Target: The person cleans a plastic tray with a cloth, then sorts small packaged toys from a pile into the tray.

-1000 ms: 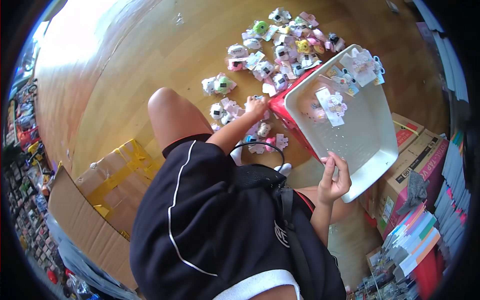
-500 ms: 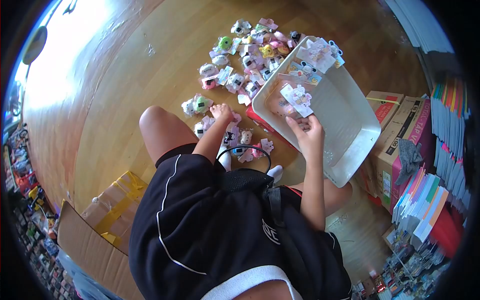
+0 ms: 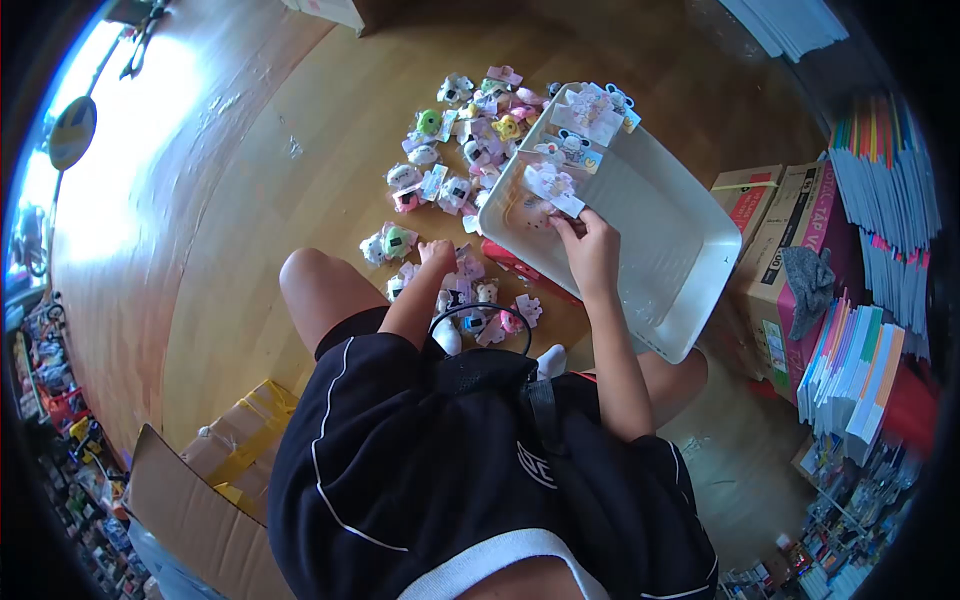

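Observation:
My right hand (image 3: 590, 245) pinches the lower corner of a white cartoon-printed card (image 3: 553, 187), which lies against the left side of a white plastic tub (image 3: 665, 215). More printed cards (image 3: 590, 112) rest at the tub's upper end. My left hand (image 3: 437, 255) is closed beside a small group of plush toys (image 3: 485, 292) between my legs; what its fingers hold, if anything, is hidden. Just left of it are a white plush and a green plush (image 3: 397, 240). A larger pile of small tagged plush toys (image 3: 455, 190) is spread on the floor farther ahead.
Something red (image 3: 515, 262) lies under the tub's left edge. Cardboard boxes (image 3: 790, 230) and stacked booklets (image 3: 850, 370) stand at the right. An open carton (image 3: 205, 500) is at my left. Shelves of goods (image 3: 75, 470) line the far left.
My right hand and the card have shifted to the left over the tub's side. My left hand's fingers have drawn in. The whole view has also tilted slightly.

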`<state>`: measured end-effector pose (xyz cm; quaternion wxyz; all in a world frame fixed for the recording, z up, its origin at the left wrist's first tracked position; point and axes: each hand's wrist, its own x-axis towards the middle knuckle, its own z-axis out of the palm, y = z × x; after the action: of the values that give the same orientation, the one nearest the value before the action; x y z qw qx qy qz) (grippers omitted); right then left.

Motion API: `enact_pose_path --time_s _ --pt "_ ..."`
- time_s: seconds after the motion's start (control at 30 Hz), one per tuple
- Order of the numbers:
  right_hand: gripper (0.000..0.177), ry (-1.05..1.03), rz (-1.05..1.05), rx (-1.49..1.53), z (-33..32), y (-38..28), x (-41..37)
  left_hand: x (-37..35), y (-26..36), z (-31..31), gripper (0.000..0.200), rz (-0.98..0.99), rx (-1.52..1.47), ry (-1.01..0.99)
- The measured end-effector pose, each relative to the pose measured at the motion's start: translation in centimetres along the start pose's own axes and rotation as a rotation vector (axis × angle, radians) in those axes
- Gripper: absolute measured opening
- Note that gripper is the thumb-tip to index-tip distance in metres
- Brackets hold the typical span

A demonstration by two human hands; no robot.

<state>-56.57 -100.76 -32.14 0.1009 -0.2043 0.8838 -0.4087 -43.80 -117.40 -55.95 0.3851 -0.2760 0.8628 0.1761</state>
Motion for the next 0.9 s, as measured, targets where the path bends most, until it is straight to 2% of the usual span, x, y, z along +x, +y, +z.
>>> enact_pose_path --time_s 0.07,0.13,0.2,0.23,0.27,0.3,0.37,0.4,0.43,0.47,0.5,0.57,0.67,0.7,0.77,0.8,0.87,0.9 --pt "0.015 0.000 -0.023 -0.032 0.1 0.2 0.3 0.5 -0.1 0.3 0.034 0.079 -0.034 0.045" --pt "0.015 0.055 -0.134 -0.122 0.4 0.4 0.4 0.9 -0.2 0.3 0.031 0.120 -0.075 0.062" --pt "0.016 0.066 -0.125 -0.100 0.3 0.2 0.4 1.2 -0.5 0.1 0.028 0.156 -0.117 0.073" --pt "0.015 0.086 -0.103 -0.101 0.1 0.1 0.4 1.1 -0.4 -0.9 0.026 0.239 -0.058 0.106" --pt "0.015 0.108 -0.081 -0.102 0.0 0.0 0.5 0.8 -0.4 -2.4 0.024 0.322 0.001 0.139" --pt "0.015 0.111 -0.079 -0.101 -0.1 0.1 0.6 -0.2 -0.4 -5.0 0.021 0.286 -0.098 0.125" --pt "0.016 0.055 -0.021 -0.036 -0.4 0.3 0.9 -0.4 -2.6 -8.0 0.018 0.254 -0.235 0.339" --pt "0.016 0.056 -0.019 -0.034 -0.4 0.5 1.0 -3.3 -2.9 -11.9 0.018 0.239 -0.096 0.435" --pt "0.016 0.048 -0.013 0.003 -0.5 0.7 1.2 -5.0 -4.1 -14.4 0.025 0.345 -0.122 0.625" --pt "0.017 0.040 -0.008 0.042 -0.5 0.9 1.4 -6.5 -4.9 -17.2 0.024 0.268 -0.162 0.601" --pt "0.017 0.039 -0.007 0.050 -0.6 0.9 1.5 -8.3 -5.8 -19.6 0.023 0.300 -0.211 0.599" --pt "0.017 -0.013 -0.032 -0.014 -0.8 0.7 1.7 -12.7 -6.2 -23.7 0.020 0.325 -0.239 0.719" --pt "0.017 -0.023 -0.046 -0.014 -0.9 0.6 2.0 -18.4 -4.8 -27.8 0.018 0.407 -0.284 0.791" --pt "0.017 -0.019 -0.046 -0.012 -0.9 0.6 2.0 -19.7 -4.1 -28.5 0.018 0.410 -0.281 0.792" --pt "0.018 -0.028 -0.052 -0.003 -1.0 0.5 1.9 -21.6 -2.6 -29.3 0.017 0.662 -0.448 0.733" --pt "0.018 -0.025 -0.055 -0.004 -1.1 0.4 1.9 -22.3 -1.6 -29.5 0.017 0.665 -0.448 0.736" --pt "0.018 -0.042 -0.036 0.022 -1.3 0.4 1.8 -23.2 0.6 -29.4 0.016 0.813 -0.450 0.572" --pt "0.018 -0.040 -0.039 0.022 -1.4 0.3 1.8 -23.0 1.9 -29.1 0.017 0.848 -0.349 0.571"
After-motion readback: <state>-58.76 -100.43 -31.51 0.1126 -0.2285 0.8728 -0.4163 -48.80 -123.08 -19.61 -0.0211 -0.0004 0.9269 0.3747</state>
